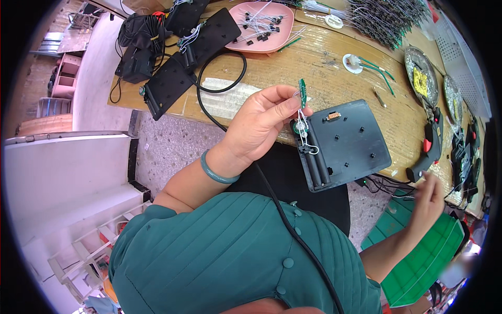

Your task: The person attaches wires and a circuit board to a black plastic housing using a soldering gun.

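Observation:
My left hand [259, 120] pinches a small green circuit board [303, 94] upright between thumb and fingers. Thin white wires [309, 144] run down from it to a black plastic housing [350, 149], which lies partly over the table's front edge. Inside the housing are a round green part, a long dark tube-shaped section and a small copper-coloured piece [333, 116]. My right hand [430, 198] is at the right, close to the rear end of a black soldering gun [430, 144] with a red trigger. Its fingers are smeared by motion, so contact with the handle is unclear.
Metal dishes with yellow sponge [420, 81] sit at the right. A pink tray [266, 39] of wired black parts stands at the back, beside more black housings [170, 86]. A black cable [264, 183] crosses my front. A green bin [418, 256] is below right.

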`<state>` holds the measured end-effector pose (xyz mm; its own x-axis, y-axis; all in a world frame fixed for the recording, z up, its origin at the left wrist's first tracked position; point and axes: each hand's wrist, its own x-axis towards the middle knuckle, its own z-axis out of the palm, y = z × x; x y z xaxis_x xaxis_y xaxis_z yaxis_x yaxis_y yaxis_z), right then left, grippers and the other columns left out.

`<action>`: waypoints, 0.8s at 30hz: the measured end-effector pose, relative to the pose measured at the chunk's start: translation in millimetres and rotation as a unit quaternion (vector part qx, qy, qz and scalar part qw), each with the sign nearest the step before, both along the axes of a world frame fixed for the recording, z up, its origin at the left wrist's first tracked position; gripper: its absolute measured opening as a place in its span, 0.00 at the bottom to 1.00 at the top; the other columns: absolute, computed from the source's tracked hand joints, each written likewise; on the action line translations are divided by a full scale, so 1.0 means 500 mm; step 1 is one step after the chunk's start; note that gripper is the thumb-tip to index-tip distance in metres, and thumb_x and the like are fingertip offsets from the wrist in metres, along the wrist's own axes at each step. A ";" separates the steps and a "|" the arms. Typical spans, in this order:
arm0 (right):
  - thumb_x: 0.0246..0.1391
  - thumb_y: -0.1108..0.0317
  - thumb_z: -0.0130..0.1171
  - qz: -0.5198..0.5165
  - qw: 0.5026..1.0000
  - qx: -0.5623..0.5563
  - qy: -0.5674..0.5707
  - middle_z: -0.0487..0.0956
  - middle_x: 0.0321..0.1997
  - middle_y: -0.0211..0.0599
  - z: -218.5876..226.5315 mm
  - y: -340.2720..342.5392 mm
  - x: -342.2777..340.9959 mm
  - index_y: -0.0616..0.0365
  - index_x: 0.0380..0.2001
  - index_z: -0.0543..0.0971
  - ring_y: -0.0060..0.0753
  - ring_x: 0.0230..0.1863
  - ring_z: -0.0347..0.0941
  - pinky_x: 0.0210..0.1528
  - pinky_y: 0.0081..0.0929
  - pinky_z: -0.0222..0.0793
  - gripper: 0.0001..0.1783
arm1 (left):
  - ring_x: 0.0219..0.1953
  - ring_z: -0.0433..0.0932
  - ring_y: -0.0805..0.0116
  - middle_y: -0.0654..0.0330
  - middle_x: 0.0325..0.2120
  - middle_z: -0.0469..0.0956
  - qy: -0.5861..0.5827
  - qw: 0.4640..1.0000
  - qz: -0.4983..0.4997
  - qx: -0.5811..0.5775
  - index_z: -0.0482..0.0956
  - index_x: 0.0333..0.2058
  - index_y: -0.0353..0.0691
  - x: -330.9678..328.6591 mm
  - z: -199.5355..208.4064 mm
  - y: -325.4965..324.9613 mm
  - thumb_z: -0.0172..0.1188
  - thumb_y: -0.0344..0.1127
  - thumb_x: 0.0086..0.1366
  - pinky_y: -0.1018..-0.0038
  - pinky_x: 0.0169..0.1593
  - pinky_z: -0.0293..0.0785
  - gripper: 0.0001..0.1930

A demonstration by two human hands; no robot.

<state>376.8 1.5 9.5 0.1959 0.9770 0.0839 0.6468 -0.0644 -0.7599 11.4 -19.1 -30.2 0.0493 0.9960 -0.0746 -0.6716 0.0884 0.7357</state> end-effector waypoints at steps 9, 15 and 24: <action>0.50 0.68 0.62 0.275 0.781 -0.264 0.495 0.76 0.40 0.41 -0.012 -0.043 -0.314 0.67 0.48 0.70 0.31 0.40 0.75 0.43 0.28 0.72 0.24 | 0.41 0.77 0.69 0.62 0.35 0.76 0.071 0.994 0.071 0.048 0.75 0.39 0.37 0.023 0.015 -0.021 0.57 0.29 0.63 0.72 0.48 0.70 0.06; 0.47 0.78 0.56 0.381 0.896 0.046 0.222 0.76 0.37 0.49 -0.013 -0.052 -0.351 0.68 0.43 0.74 0.48 0.37 0.74 0.43 0.34 0.68 0.17 | 0.43 0.75 0.71 0.61 0.38 0.75 0.138 0.974 0.152 0.095 0.75 0.39 0.37 0.028 0.033 -0.036 0.57 0.26 0.62 0.74 0.50 0.68 0.06; 0.36 0.44 0.70 0.464 0.863 0.091 0.179 0.65 0.54 0.56 -0.004 -0.027 -0.346 0.69 0.55 0.61 0.55 0.54 0.65 0.55 0.39 0.61 0.51 | 0.40 0.73 0.78 0.63 0.35 0.77 0.016 0.993 0.116 -0.003 0.75 0.39 0.35 0.039 0.044 -0.036 0.57 0.27 0.62 0.80 0.47 0.68 0.07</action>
